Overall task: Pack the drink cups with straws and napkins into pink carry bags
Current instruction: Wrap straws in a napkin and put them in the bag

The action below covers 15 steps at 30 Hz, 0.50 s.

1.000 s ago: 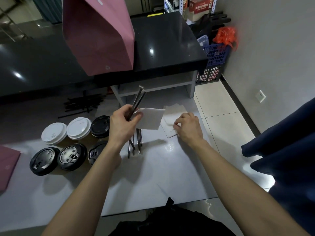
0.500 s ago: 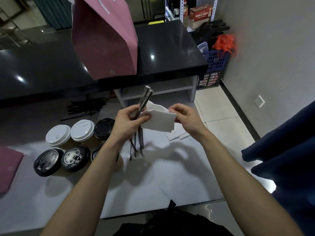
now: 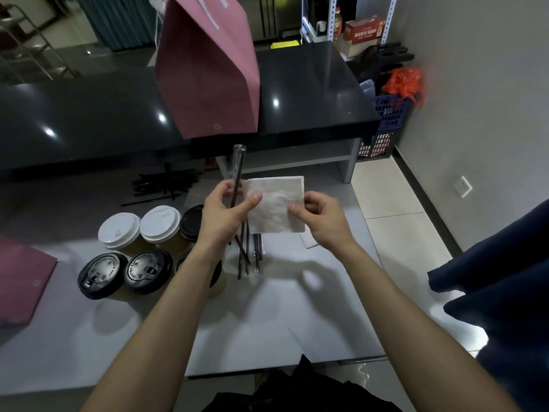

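At the far left edge of the white table (image 3: 267,328) lies a flat pink bag (image 3: 20,281). Next to it stand the lidded drink cups: two with black lids (image 3: 124,270) in the near row, two with white lids (image 3: 139,228) behind them, and one more black-lidded cup (image 3: 191,223) partly hidden by the left wrist. Loose black straws (image 3: 162,185) lie scattered farther back. An upright pink carry bag (image 3: 208,75) stands on the black counter (image 3: 312,93). The left hand (image 3: 225,215) holds wrapped straws (image 3: 237,173) nearly upright, with its thumb pinching the left edge of a white napkin (image 3: 276,203) against them. More straws (image 3: 249,254) lie on the table just below. The right hand (image 3: 319,218) pinches the napkin's right edge between thumb and fingers. At right, a dark blue cloth (image 3: 499,278) hangs into view.
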Each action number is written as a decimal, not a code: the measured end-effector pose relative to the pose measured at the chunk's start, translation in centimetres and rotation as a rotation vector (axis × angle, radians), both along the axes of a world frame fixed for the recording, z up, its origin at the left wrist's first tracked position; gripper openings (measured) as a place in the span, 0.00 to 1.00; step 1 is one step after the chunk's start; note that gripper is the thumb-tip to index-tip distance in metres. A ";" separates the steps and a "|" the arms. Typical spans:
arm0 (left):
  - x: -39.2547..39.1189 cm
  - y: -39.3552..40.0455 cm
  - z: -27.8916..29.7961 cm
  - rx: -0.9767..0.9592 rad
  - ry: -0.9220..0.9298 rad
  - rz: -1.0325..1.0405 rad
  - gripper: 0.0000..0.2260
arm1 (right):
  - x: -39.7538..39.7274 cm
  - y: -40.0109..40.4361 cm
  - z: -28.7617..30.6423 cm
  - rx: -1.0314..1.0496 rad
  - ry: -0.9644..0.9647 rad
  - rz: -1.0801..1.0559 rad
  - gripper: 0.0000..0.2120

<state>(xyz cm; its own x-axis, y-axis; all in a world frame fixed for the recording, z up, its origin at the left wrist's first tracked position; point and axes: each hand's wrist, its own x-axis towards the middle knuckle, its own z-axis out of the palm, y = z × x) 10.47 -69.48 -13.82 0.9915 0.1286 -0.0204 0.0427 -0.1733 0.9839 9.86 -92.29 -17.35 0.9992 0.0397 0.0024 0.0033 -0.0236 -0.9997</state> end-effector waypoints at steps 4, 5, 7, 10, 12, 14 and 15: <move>0.2 0.0 1.0 -0.059 0.142 0.068 0.13 | 0.5 0.1 0.4 -0.273 -0.105 -0.172 0.10; 0.3 -0.2 1.1 -0.085 0.141 0.064 0.09 | 0.5 0.5 0.8 -0.306 -0.128 -0.187 0.10; 0.0 -0.8 1.2 -0.142 0.126 0.061 0.11 | 0.4 1.5 1.7 -0.334 -0.159 -0.172 0.08; -0.6 -1.8 1.4 -0.353 0.162 0.102 0.13 | -0.3 3.5 2.7 -0.378 -0.204 -0.116 0.07; -1.1 -2.1 1.7 -0.435 0.186 0.139 0.12 | -0.7 4.8 3.3 -0.401 -0.212 -0.066 0.06; -1.3 -2.0 1.7 -0.477 0.191 0.165 0.11 | -1.2 6.3 3.8 -0.416 -0.234 -0.012 0.06; -1.5 -1.7 1.8 -0.511 0.194 0.179 0.10 | -1.5 7.0 4.1 -0.418 -0.242 0.016 0.06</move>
